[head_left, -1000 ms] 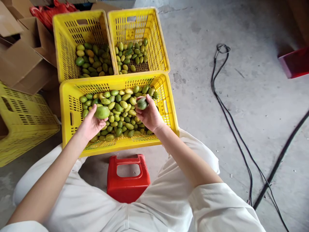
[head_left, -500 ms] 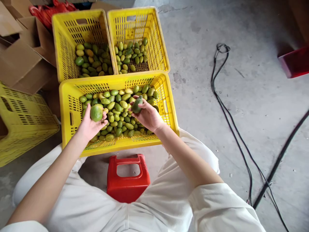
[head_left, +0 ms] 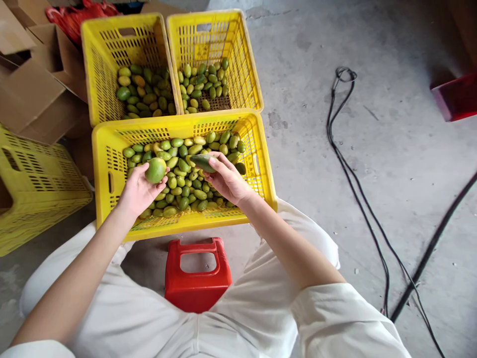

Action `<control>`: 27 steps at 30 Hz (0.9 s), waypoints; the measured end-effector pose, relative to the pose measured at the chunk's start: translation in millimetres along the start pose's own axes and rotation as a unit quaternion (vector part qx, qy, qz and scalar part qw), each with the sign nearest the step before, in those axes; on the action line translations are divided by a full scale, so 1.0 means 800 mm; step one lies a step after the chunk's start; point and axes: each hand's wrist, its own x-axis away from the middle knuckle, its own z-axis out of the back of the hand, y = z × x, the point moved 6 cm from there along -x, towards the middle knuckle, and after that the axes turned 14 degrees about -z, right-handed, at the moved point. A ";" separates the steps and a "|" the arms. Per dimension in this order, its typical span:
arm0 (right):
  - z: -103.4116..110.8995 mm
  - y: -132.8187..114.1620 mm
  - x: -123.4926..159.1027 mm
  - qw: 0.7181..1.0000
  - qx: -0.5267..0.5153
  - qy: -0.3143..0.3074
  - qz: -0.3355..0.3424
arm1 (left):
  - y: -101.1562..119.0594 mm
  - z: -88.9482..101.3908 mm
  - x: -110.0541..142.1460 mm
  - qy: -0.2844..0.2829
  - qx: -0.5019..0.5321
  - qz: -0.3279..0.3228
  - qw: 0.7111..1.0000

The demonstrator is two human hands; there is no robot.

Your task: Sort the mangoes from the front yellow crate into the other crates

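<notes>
My left hand [head_left: 143, 188] is closed round a plump green mango [head_left: 155, 170] with a yellowish patch on its upper side. In my right hand [head_left: 227, 179] is a slimmer, dark green mango [head_left: 204, 162], its narrow end pointing left. Both hands are over the near yellow crate [head_left: 182, 229], apart from each other. Inside that crate lie many smaller green and yellow mangoes [head_left: 184, 190], partly hidden by my hands.
Behind stand two more yellow crates, the left crate [head_left: 89, 74] and the right crate [head_left: 253, 74], both holding similar fruit. Another yellow crate [head_left: 44, 199] and cardboard boxes [head_left: 33, 94] are at left. A red stool [head_left: 197, 291] sits between my legs; black cables [head_left: 348, 166] cross the floor at right.
Both mangoes have turned in my hands. The left one has shifted slightly right, its yellow side showing more; the right one now lies lengthwise, pointing left.
</notes>
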 end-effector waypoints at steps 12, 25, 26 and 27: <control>0.007 -0.003 -0.002 0.998 -0.034 0.040 -0.032 | -0.015 0.024 -0.023 -0.075 0.006 -0.058 0.995; 0.008 -0.011 0.002 0.997 -0.013 0.066 0.025 | 0.000 0.012 -0.013 -0.027 -0.020 -0.002 0.999; 0.007 -0.011 0.002 0.998 -0.012 0.059 0.022 | 0.000 0.013 -0.013 -0.029 -0.020 0.002 0.999; 0.007 -0.011 0.002 0.999 -0.011 0.051 0.015 | -0.001 0.014 -0.014 -0.035 -0.021 0.002 0.999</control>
